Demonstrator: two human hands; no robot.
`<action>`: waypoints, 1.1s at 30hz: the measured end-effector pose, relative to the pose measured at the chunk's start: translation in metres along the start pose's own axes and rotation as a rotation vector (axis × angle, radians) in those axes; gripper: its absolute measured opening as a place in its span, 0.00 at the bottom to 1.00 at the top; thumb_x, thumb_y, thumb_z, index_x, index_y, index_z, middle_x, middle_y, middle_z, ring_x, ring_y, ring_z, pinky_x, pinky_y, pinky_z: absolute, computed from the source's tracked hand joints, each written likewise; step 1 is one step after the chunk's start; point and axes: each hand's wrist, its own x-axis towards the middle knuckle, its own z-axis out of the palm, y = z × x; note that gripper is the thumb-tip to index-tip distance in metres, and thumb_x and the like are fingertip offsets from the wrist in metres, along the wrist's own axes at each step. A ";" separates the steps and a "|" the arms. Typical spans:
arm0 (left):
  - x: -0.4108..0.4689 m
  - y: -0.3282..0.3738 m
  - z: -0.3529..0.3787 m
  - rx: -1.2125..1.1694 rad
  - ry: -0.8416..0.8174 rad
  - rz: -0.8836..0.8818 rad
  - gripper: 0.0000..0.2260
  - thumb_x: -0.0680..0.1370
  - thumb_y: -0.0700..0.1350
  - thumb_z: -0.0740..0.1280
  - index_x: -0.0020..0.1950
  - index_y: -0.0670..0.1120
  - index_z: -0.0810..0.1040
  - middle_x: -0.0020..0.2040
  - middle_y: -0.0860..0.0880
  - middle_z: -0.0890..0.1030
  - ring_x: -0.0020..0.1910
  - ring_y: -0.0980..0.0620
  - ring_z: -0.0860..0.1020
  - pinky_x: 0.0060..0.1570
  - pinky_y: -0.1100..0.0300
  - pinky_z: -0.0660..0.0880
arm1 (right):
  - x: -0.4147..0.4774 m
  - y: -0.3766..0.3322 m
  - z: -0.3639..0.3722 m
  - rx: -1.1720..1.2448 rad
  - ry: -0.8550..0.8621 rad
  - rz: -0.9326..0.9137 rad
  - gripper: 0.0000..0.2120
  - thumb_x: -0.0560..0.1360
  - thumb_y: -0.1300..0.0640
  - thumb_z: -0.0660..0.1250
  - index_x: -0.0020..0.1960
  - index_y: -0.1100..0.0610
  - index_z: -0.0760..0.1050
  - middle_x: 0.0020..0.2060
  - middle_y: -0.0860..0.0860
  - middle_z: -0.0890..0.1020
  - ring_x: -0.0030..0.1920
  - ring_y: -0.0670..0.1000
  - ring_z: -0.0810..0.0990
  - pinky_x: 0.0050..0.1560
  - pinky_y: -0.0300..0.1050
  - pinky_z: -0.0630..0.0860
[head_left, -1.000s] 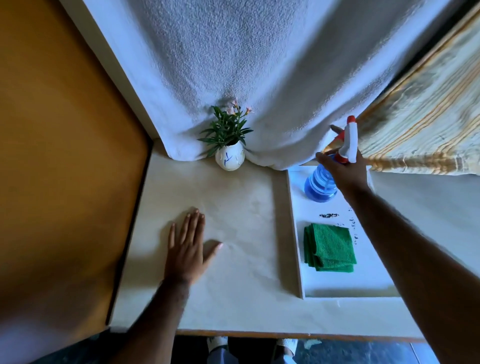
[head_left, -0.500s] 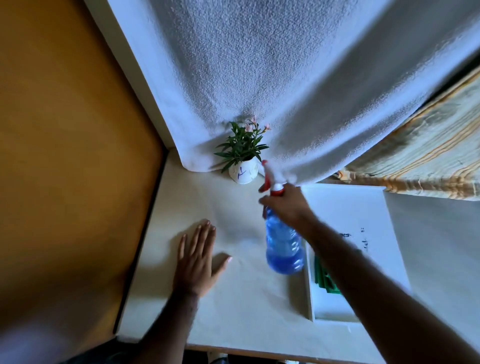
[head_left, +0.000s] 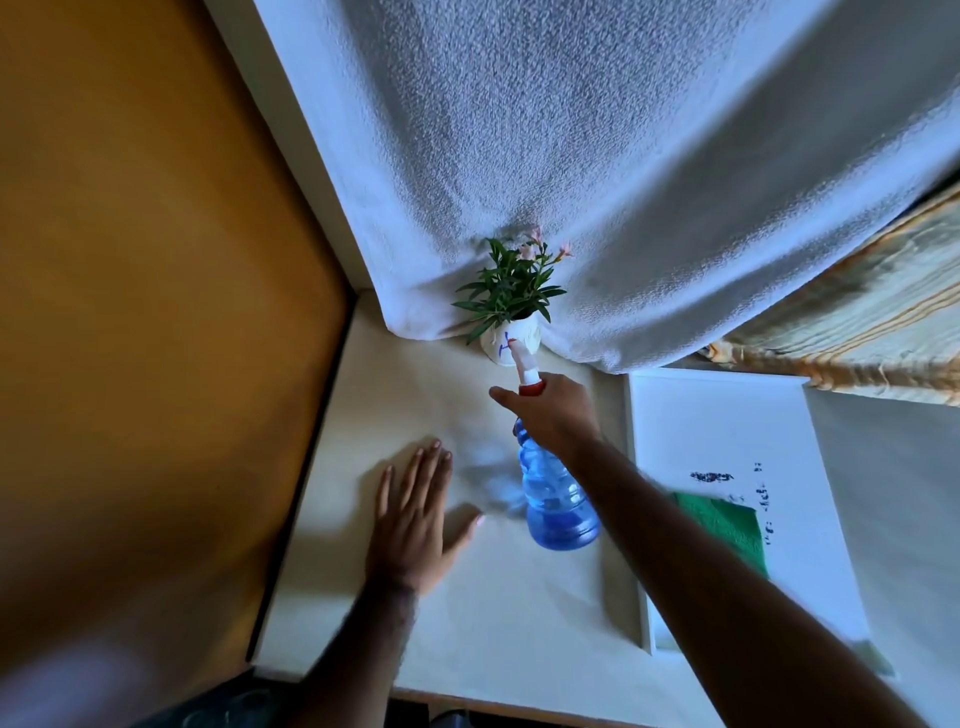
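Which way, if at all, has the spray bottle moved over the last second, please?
Yes. The right hand has carried the bottle leftward, off the tray, to just in front of the pot, its nozzle pointing at the plant.

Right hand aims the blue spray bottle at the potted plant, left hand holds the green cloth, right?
No. The head view shows the left hand flat on the table, holding nothing; the green cloth lies on the white tray. The rest stands.

Head camera: wide-angle, steep look down at table (head_left: 493, 623), facing towel (head_left: 571, 156), close above spray bottle (head_left: 558, 499).
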 end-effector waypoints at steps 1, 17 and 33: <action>0.000 0.000 0.000 0.001 0.000 0.001 0.38 0.80 0.69 0.58 0.82 0.45 0.65 0.83 0.46 0.67 0.82 0.47 0.66 0.78 0.38 0.65 | 0.001 0.000 0.000 0.000 0.007 0.009 0.23 0.66 0.34 0.72 0.30 0.53 0.73 0.19 0.41 0.79 0.25 0.41 0.77 0.30 0.43 0.70; -0.002 -0.005 0.007 -0.031 -0.023 -0.008 0.39 0.80 0.71 0.56 0.84 0.48 0.61 0.85 0.48 0.63 0.83 0.49 0.63 0.80 0.41 0.63 | -0.038 0.014 -0.059 0.392 0.215 -0.181 0.09 0.65 0.57 0.69 0.44 0.49 0.82 0.27 0.46 0.85 0.27 0.41 0.83 0.34 0.35 0.78; 0.000 -0.001 0.000 -0.007 0.015 0.016 0.38 0.79 0.68 0.59 0.82 0.44 0.65 0.83 0.45 0.67 0.81 0.46 0.67 0.77 0.39 0.67 | 0.020 0.113 -0.159 0.300 0.711 -0.353 0.18 0.72 0.55 0.69 0.61 0.46 0.79 0.41 0.49 0.87 0.39 0.48 0.86 0.41 0.46 0.82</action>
